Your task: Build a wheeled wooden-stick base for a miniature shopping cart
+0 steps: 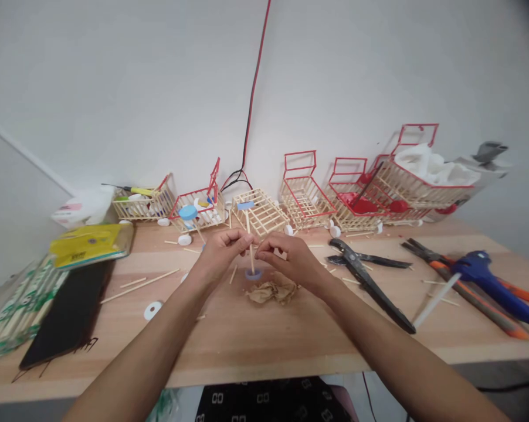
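Note:
My left hand [224,249] pinches a thin wooden stick [247,223] between thumb and fingertips. The stick stands nearly upright, with a blue bottle cap [246,205] at its top and a second, translucent blue cap [253,274] at its lower end near the table. From the other side my right hand [286,252] comes close, its fingers curled and the tips beside the stick; whether they grip anything is hidden. Just below the hands lies a crumpled piece of brown paper [271,290].
Several small stick-built carts [304,199] line the wall. Black cutters [370,281], pliers [427,255] and a blue glue gun [488,281] lie right. A white disc [152,310], loose sticks [141,285], a black slab [71,310] and a yellow packet [91,244] are left.

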Demonstrator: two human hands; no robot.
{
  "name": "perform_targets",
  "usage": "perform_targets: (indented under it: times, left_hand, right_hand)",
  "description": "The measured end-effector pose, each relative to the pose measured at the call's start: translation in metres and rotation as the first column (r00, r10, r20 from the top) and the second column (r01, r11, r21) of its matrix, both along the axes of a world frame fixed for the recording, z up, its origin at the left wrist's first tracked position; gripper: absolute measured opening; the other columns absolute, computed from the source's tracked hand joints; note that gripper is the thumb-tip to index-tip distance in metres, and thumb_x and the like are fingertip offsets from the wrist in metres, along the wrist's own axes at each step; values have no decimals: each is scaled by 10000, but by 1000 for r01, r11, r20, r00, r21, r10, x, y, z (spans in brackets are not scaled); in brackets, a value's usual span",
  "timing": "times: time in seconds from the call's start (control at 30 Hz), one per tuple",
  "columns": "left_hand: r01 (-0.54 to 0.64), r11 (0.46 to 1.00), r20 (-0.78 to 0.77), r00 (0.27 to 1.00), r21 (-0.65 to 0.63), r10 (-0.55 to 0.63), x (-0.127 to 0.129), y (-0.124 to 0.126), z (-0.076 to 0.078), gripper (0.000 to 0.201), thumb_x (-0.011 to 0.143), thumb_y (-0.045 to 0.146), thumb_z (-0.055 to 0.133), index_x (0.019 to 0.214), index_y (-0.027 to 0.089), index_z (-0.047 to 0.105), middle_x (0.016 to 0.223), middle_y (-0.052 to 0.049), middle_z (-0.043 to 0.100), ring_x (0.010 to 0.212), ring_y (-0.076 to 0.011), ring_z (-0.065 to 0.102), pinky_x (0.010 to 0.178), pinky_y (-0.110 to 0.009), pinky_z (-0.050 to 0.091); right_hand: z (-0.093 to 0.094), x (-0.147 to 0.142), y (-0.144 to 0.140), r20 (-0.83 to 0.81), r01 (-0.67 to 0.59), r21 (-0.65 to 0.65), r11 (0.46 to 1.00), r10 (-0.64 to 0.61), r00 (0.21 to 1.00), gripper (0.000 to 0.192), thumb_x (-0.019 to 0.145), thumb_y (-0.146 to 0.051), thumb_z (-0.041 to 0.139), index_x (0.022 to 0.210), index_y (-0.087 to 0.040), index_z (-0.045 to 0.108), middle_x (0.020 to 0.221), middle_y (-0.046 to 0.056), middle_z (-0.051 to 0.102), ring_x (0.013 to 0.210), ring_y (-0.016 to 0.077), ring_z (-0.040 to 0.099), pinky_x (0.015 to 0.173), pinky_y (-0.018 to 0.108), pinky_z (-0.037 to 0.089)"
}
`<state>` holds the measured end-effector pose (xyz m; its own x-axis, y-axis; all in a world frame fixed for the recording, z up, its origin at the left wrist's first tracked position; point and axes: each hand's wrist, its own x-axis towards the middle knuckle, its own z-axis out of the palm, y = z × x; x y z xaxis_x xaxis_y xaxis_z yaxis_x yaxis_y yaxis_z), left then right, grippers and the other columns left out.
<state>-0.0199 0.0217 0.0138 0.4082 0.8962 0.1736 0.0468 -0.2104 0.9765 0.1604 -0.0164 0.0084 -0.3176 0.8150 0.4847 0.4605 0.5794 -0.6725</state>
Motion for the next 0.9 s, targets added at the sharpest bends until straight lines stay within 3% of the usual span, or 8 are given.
perform_targets:
  times: [0.23, 0.4, 0.5, 0.7, 0.9]
  left_hand:
    - [-15, 1000, 17, 1000, -24, 15, 1, 1, -1, 277, 781, 420, 659, 722, 150, 680, 622, 20, 545, 602, -97, 443, 613, -221, 349]
    - [-16, 997, 55, 998, -75, 20, 2, 1, -3, 303, 752, 442, 680, 697, 144, 667, 597, 19, 544, 579, -93, 445, 597, -221, 346]
    - [-4, 994, 76, 997, -112, 13, 2, 1, -4, 321, 743, 457, 686, 724, 137, 681, 608, 7, 553, 582, -96, 456, 591, -224, 348]
    - [31, 984, 127, 992, -174, -9, 2, 0, -4, 344, 724, 464, 712, 763, 123, 690, 634, -2, 550, 586, -95, 456, 579, -218, 344]
    - [145, 970, 193, 975, -193, -108, 4, -2, -5, 313, 783, 437, 678, 799, 124, 689, 667, -5, 546, 619, -92, 459, 600, -212, 358]
  right_hand:
    - [7, 14, 2, -256, 204, -39, 978, -207, 944, 199, 893, -311, 540, 742, -190, 584, 706, -17, 560, 680, 120, 498, 641, 245, 370]
    - [10, 26, 5, -535, 329, -71, 942, -314, 784, 362, 924, -449, 467, 663, -200, 494, 619, -30, 458, 608, 111, 439, 611, 244, 368]
    - [10, 25, 8, -628, 324, -132, 937, -332, 704, 339, 842, -486, 588, 693, -213, 455, 618, -46, 455, 587, 101, 437, 585, 231, 379]
    - [2, 13, 7, -504, 161, -292, 943, -294, 812, 371, 630, -462, 783, 669, -191, 531, 620, -16, 571, 572, 113, 512, 532, 238, 410]
    - [2, 7, 2, -506, 86, -323, 943, -249, 826, 272, 721, -416, 728, 662, -175, 617, 673, 32, 679, 619, 142, 607, 610, 272, 481]
